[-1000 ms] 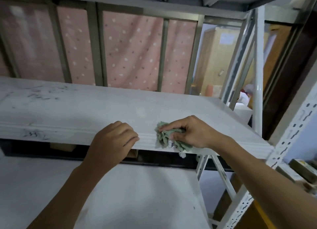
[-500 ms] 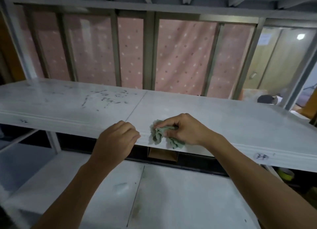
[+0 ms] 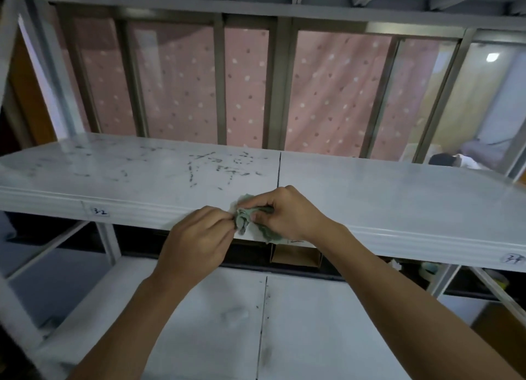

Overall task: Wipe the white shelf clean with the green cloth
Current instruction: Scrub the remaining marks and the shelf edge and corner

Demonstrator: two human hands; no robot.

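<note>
The white shelf point(image 3: 384, 189) runs across the view at chest height, with dark scribbled marks point(image 3: 216, 166) on its left panel near the middle seam. A crumpled green cloth point(image 3: 244, 218) sits at the shelf's front edge, just left of the seam. My right hand point(image 3: 287, 213) grips the cloth from the right. My left hand point(image 3: 199, 237) is curled at the front edge, and its fingertips pinch the cloth's left side. Part of the cloth hangs below the edge.
A lower white shelf point(image 3: 313, 322) lies under my arms. A cardboard box point(image 3: 296, 256) sits in the dark gap beneath the upper shelf. White metal uprights point(image 3: 45, 75) stand at the left. Behind are a window frame and a pink dotted curtain point(image 3: 176, 83).
The view has swung left along the shelf, bringing the scribbled marks closer to the middle. My left hand has moved right and now touches the cloth that my right hand holds.
</note>
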